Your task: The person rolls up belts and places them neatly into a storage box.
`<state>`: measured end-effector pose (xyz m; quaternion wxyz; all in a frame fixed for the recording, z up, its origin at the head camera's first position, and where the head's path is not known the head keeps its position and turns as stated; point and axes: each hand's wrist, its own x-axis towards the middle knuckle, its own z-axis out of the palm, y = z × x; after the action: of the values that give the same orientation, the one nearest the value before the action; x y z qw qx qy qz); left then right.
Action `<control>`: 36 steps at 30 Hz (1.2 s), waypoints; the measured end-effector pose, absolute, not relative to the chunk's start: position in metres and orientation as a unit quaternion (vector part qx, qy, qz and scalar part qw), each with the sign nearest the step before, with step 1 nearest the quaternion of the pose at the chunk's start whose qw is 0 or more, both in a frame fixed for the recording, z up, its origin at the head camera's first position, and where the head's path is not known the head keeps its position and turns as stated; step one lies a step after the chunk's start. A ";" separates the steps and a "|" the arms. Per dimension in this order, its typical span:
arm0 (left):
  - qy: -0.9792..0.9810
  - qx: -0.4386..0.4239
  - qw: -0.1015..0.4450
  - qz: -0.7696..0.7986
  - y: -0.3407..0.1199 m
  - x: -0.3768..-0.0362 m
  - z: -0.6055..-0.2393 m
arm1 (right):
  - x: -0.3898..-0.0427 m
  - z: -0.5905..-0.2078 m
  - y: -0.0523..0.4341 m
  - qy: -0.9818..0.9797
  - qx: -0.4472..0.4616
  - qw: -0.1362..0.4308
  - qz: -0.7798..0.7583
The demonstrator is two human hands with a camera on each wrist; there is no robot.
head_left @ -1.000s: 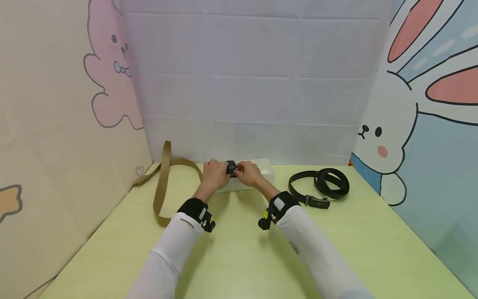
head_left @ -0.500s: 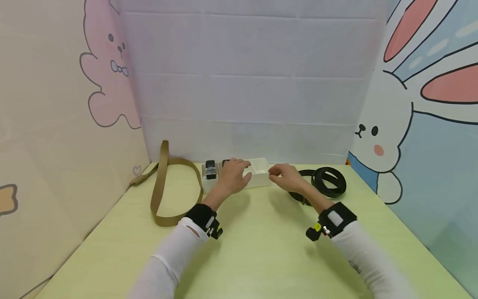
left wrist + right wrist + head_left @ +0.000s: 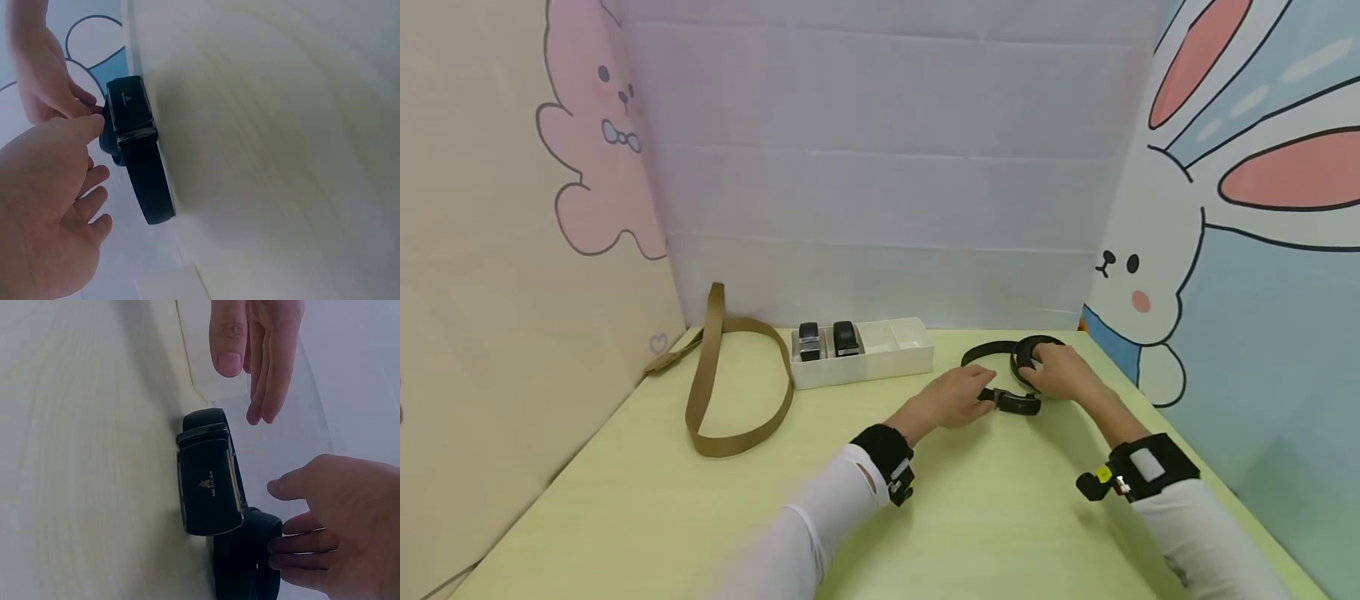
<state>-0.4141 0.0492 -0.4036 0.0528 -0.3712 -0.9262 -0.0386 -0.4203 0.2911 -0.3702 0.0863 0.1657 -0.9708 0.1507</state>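
Note:
A black belt [image 3: 988, 350] lies on the right part of the table, partly coiled, with its plate buckle [image 3: 209, 487] at the near side. Lettering shows on the buckle in the right wrist view. My right hand [image 3: 1060, 372] is at the coil, its fingertips right at the rolled strap [image 3: 250, 550] and its thumb apart from them. Just left of the buckle hovers my left hand [image 3: 951, 398], fingers extended and holding nothing. The left wrist view has the left hand [image 3: 50, 206] in front of the right, beside the buckle. The right hand hides part of the coil.
A white divided box [image 3: 865, 367] stands at the back middle. Two rolled black belts, one [image 3: 809, 342] with a silvery buckle and another [image 3: 846, 337], sit in its left compartments. A tan webbing belt [image 3: 700, 392] lies loosely looped at left. Fabric walls enclose the table.
Both hands have left the white box and moved right to the black belt on the table. The rolled belt they were handling now sits in the box. The head view has turned slightly right.

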 end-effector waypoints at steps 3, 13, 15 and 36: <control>-0.928 -0.369 0.046 -0.015 0.059 -0.413 -0.411 | -0.423 -0.382 0.300 -0.973 0.169 0.073 0.137; -0.914 -0.388 0.116 0.020 0.054 -0.415 -0.424 | -0.419 -0.399 0.307 -0.963 0.197 0.126 0.137; -0.911 -0.397 0.111 0.009 0.047 -0.413 -0.422 | -0.418 -0.400 0.307 -0.959 0.210 0.135 0.138; -0.901 -0.431 0.013 -0.056 -0.086 -0.378 -0.403 | -0.384 -0.399 0.241 -0.904 0.378 0.075 0.185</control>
<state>-0.3777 -0.0863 -0.4025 0.0130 -0.4309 -0.9005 -0.0562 -0.3838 0.2413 -0.3988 0.0755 0.3784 -0.9039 0.1847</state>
